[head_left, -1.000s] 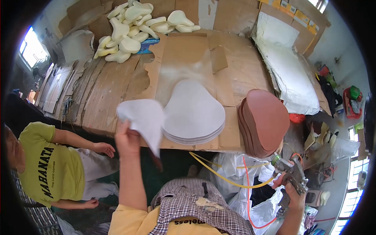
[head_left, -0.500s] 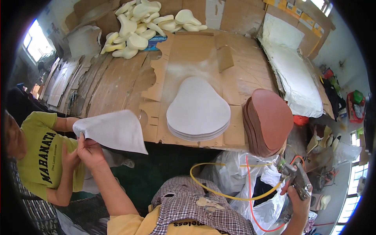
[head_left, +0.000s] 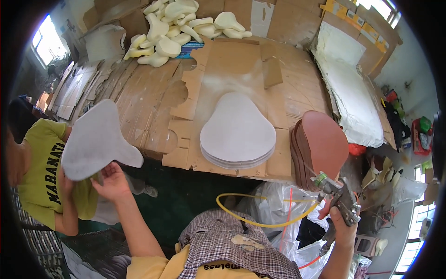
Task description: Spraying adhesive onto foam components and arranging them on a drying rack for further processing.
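Note:
My left hand (head_left: 113, 182) has its fingers apart just under the lower edge of a grey seat-shaped sheet (head_left: 95, 142); whether the fingertips touch it I cannot tell. A co-worker's hand (head_left: 67, 183), partly hidden, is at that sheet's lower left. My right hand (head_left: 343, 223) is closed round a metal spray gun (head_left: 341, 197) with a yellow hose (head_left: 260, 223). Ahead of me, a stack of light grey seat-shaped sheets (head_left: 238, 128) lies on cardboard. To its right stands a stack of brown seat-shaped pieces (head_left: 324, 142), near the gun's nozzle.
Pale yellow foam saddle shapes (head_left: 169, 32) are heaped at the back left of the cardboard-covered table (head_left: 148, 100). A white wrapped slab (head_left: 353, 102) lies at the right. Clear plastic bags (head_left: 274, 204) hang below the front edge. A co-worker in a yellow-green shirt (head_left: 42, 153) is at the left.
The sheet at the left has swung upright and moved left, toward the co-worker. My left hand's fingers have opened from their pinch on it. The spray gun has shifted left and its nozzle turned.

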A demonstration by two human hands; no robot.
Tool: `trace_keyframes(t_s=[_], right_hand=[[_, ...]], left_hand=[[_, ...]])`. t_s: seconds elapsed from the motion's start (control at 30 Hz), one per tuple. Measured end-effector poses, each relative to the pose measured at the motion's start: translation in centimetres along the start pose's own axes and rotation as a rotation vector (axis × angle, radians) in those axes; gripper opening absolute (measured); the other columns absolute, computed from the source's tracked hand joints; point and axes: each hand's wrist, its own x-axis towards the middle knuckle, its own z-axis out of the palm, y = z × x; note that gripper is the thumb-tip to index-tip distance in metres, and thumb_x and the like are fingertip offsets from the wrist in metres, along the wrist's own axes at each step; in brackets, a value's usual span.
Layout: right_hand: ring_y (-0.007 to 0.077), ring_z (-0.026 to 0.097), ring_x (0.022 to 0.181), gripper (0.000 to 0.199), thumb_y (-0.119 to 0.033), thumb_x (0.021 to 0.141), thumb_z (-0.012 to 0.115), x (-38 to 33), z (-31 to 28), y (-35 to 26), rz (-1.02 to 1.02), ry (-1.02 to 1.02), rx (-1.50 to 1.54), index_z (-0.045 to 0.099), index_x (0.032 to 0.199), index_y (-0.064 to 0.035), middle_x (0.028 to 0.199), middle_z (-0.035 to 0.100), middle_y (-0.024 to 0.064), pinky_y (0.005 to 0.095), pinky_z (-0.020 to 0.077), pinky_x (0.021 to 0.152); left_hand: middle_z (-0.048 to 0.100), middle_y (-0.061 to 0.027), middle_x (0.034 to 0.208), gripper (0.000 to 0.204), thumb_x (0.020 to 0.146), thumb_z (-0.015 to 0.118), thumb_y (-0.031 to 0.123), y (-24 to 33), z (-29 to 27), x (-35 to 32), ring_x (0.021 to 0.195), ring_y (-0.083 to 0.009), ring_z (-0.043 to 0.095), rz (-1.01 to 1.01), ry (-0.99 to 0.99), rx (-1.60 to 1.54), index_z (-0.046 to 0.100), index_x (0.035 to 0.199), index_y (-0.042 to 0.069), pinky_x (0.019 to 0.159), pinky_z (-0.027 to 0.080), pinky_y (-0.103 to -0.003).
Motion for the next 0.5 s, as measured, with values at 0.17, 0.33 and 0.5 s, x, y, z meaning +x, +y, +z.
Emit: trace_keyframes(t_s=[0.17,0.33,0.5], right_hand=[[0.0152,0.057,0.060,0.049,-0.019,0.081,0.062,-0.4,-2.5,0.0,-0.011,0.065,-0.169,0.046,0.121,0.0035,0.070,0.056,0.0067,0.0291,0.0491,0.062],[0.0140,0.057,0.060,0.062,-0.022,0.076,0.070,-1.6,-3.6,-0.9,0.128,-0.009,-0.183,0.043,0.124,0.0067,0.073,0.058,0.0076,0.0256,0.0462,0.058],[0.0157,0.057,0.062,0.059,-0.024,0.074,0.071,0.8,-0.6,-1.4,-0.051,0.011,-0.028,0.046,0.118,0.0075,0.072,0.058,0.0083,0.0278,0.0472,0.061]], left_hand=[[0.060,-0.0132,0.081,0.050,0.086,0.043,0.048,-3.2,-5.2,-0.4,0.072,-0.0282,0.059,-0.140,0.293,0.134,0.054,0.092,-0.001,0.070,0.053,-0.040],[0.060,-0.0060,0.073,0.019,0.083,0.058,0.026,-9.2,-8.2,-1.7,0.065,-0.0211,0.058,-0.378,0.207,0.573,0.057,0.083,0.008,0.060,0.051,-0.033],[0.055,-0.0027,0.069,0.014,0.080,0.057,0.010,-19.0,-10.2,-3.9,0.057,-0.0101,0.051,-0.555,-0.196,1.170,0.057,0.094,0.005,0.049,0.040,-0.021]])
